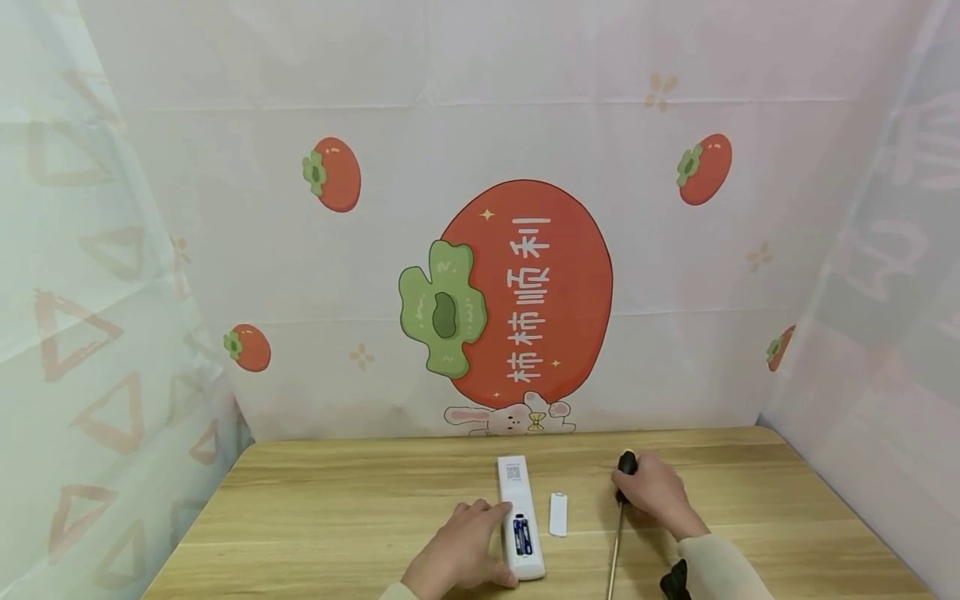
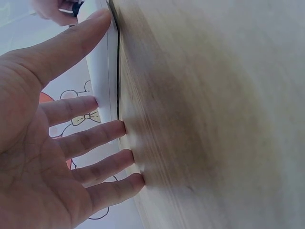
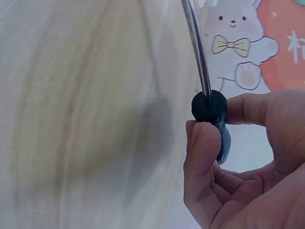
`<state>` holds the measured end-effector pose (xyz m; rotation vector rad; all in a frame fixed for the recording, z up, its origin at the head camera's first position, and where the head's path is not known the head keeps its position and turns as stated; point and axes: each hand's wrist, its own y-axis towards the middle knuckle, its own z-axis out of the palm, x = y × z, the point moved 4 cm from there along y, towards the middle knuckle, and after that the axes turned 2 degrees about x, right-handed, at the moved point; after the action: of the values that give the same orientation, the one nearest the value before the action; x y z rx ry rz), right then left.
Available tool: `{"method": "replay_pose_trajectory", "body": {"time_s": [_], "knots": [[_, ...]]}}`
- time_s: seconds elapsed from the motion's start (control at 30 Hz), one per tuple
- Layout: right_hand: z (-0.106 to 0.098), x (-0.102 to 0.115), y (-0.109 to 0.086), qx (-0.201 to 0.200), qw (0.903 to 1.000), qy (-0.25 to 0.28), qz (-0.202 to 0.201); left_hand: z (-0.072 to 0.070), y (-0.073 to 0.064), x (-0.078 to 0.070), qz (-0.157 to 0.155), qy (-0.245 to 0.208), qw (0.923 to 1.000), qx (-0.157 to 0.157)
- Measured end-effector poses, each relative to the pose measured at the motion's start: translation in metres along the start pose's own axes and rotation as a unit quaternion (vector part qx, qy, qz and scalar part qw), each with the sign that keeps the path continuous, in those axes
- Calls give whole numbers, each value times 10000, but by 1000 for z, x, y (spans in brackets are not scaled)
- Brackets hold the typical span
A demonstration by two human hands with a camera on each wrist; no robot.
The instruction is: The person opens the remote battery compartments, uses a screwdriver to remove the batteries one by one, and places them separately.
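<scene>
A white remote control [image 1: 512,492] lies face down on the wooden table, its battery compartment uncovered with dark blue batteries [image 1: 522,536] inside. My left hand [image 1: 463,546] rests along its left side, index finger and thumb at its edge; in the left wrist view the fingers [image 2: 90,140] are spread and nearly straight. A small white battery cover [image 1: 558,514] lies right of the remote. Farther right, my right hand [image 1: 660,492] grips a screwdriver [image 3: 198,47] by its black handle [image 1: 627,463], thumb and fingers pinching it near the shaft. The metal shaft points toward the table's near side.
The wooden table [image 1: 337,492] ends at a white cloth backdrop [image 1: 262,208] printed with persimmons and a rabbit. Cloth walls stand at left and right. A black object [image 1: 676,581] shows beside the right sleeve [image 1: 720,567].
</scene>
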<state>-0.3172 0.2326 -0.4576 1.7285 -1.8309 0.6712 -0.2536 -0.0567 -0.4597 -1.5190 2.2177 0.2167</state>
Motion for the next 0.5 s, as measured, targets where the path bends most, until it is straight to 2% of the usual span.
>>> {"method": "replay_pose_trajectory", "body": {"time_s": [0.2, 0.5], "knots": [[-7, 16, -5, 19, 9998, 83, -185, 0, -1, 0, 60, 46, 9999, -67], [-19, 45, -15, 65, 9941, 999, -409, 1, 0, 0, 1, -53, 10000, -19]]}}
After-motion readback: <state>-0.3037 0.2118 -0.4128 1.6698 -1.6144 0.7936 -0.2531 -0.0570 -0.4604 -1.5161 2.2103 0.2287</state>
